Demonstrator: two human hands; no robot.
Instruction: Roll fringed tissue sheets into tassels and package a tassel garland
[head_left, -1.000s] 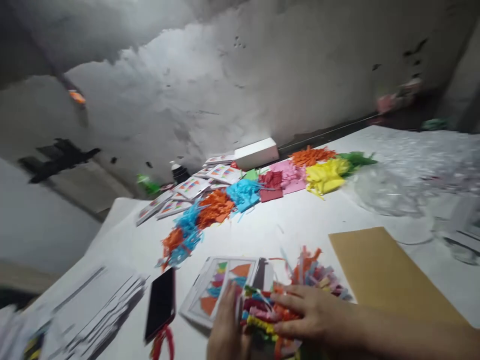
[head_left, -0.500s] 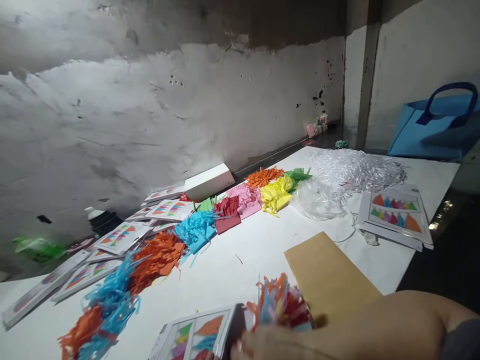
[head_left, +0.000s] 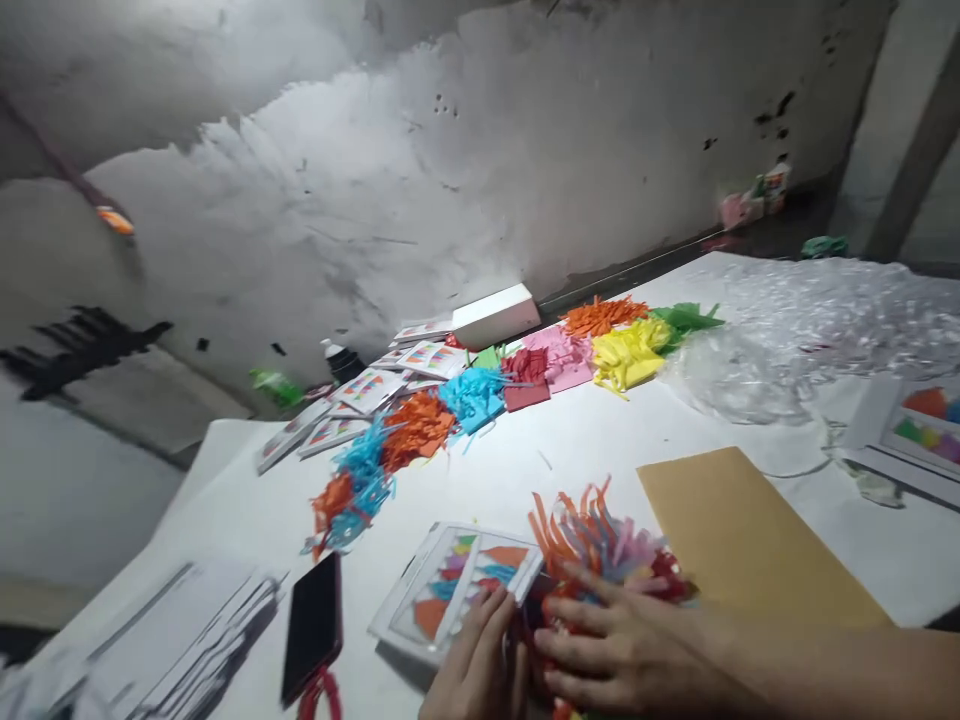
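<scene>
My right hand lies flat, fingers spread, on a heap of multicoloured fringed paper tassels at the near edge of the white table. My left hand is beside it, fingertips touching the near corner of a white card printed with coloured triangles and the edge of the heap. Neither hand visibly grips anything.
A tan envelope lies right of the heap. A black phone and stacked white cards sit at the left. Piles of orange, blue, red, pink, yellow and green fringed paper run along the back. Clear plastic and more printed cards lie at the right.
The view has swung back left and down. Both hands are in view again on the tassel heap and card, much as one second ago.
</scene>
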